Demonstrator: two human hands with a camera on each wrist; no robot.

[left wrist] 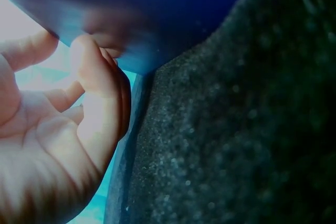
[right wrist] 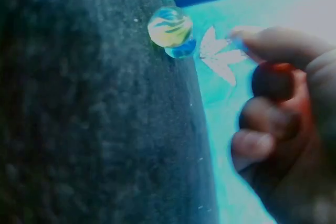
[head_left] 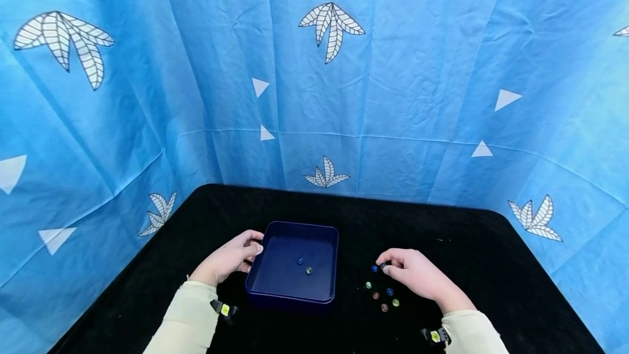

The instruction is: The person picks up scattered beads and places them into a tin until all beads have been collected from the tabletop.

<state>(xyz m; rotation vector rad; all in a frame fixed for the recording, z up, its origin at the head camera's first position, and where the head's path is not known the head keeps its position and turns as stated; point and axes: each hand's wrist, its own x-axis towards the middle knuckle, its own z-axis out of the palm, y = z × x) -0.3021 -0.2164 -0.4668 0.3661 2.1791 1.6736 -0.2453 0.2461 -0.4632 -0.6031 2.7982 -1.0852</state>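
A dark blue square tray [head_left: 293, 294] lies on the black cloth with two marbles inside, a blue marble [head_left: 300, 261] and a yellow-green marble [head_left: 308, 270]. My left hand [head_left: 233, 255] holds the tray's left side, thumb at the rim and fingers against the outer wall; the left wrist view shows these fingers [left wrist: 97, 72] up close. To the right of the tray, my right hand [head_left: 415, 273] pinches a dark marble [head_left: 383, 265] between thumb and forefinger, mostly covered by the fingertips. Right beside it sits a blue marble [head_left: 374, 269].
Several loose marbles lie near the right hand, among them a green marble [head_left: 368, 285], a reddish marble [head_left: 375, 295] and a yellow-green swirled marble [right wrist: 170, 27]. A black-covered table [head_left: 413, 223] bears everything. Blue patterned curtains [head_left: 417, 70] hang behind and at both sides.
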